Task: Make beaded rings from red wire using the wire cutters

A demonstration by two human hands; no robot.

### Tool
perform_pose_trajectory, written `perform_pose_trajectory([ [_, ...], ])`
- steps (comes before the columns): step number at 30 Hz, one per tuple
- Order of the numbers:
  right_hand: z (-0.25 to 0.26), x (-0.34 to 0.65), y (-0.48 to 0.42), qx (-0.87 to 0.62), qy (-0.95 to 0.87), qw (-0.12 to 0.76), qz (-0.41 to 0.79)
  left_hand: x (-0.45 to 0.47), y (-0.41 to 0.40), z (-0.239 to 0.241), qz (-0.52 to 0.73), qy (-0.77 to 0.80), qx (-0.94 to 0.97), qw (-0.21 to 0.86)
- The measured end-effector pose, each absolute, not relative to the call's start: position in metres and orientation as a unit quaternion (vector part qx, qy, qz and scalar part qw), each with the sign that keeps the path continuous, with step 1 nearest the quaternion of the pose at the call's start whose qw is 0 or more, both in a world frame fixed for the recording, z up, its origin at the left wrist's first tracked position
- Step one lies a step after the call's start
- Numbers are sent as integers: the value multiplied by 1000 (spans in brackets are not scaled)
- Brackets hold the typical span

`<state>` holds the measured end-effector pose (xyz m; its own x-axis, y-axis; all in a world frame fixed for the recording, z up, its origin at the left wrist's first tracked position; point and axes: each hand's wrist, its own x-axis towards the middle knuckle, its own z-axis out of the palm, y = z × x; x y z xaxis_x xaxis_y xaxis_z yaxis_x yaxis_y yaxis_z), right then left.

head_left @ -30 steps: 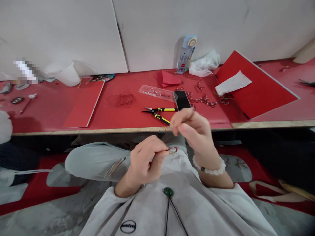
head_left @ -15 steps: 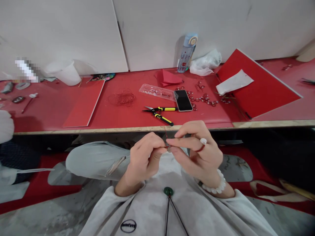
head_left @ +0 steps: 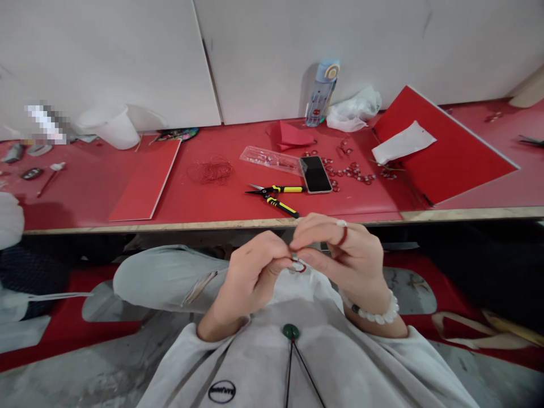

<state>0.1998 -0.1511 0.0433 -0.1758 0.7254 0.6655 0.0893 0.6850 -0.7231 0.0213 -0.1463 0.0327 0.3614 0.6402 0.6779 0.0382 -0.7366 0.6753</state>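
Observation:
Over my lap, just off the table's front edge, both hands meet at the fingertips. My left hand [head_left: 257, 272] is closed, its thumb and forefinger pinching a small red cord ring [head_left: 301, 268] with a pale bead-like piece. My right hand [head_left: 346, 255] pinches at the same ring from the other side, its fingers bent. It wears a red ring with a white bead, and a white bead bracelet [head_left: 380, 311] circles the wrist. The fingertips hide part of the cord ring. Nearest on the table lie yellow-and-black snips [head_left: 278, 198], blades apart.
On the red table [head_left: 204, 207] are a phone [head_left: 316, 174], a clear plastic tray [head_left: 270, 160], tangled red thread [head_left: 212, 170] and several small beaded rings [head_left: 352, 171]. A bottle [head_left: 322, 93], plastic bag [head_left: 355, 109] and red boards [head_left: 459, 147] stand or lie around.
My right hand has rolled over, and its fingertips have closed in against my left. The red cord ring now shows below the fingertips; the thread sticking up above them is out of sight.

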Motion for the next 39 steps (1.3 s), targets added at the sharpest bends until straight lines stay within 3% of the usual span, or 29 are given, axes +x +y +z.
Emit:
perform_pose_trajectory([
  [6, 36, 199, -148, -210, -711, 607, 286, 23, -151, 34, 529, 229, 749, 327],
  [10, 39, 199, -150, -278, -677, 589, 343, 22, -151, 33, 518, 236, 763, 307],
  [16, 45, 208, -145, -353, -571, 423, 608, 21, -153, 34, 458, 293, 815, 201],
  [24, 43, 208, -134, -326, -523, 339, 711, 20, -151, 33, 431, 287, 839, 166],
  [27, 37, 202, -140, -318, -562, 427, 632, 23, -147, 29, 472, 279, 823, 148],
  [31, 28, 196, -155, -352, -663, 600, 278, 27, -143, 27, 546, 252, 794, 86],
  [34, 25, 194, -162, -330, -715, 609, 96, 27, -144, 28, 561, 241, 790, 56],
  [39, 27, 193, -162, -353, -733, 582, -2, 26, -145, 30, 560, 221, 797, 54],
])
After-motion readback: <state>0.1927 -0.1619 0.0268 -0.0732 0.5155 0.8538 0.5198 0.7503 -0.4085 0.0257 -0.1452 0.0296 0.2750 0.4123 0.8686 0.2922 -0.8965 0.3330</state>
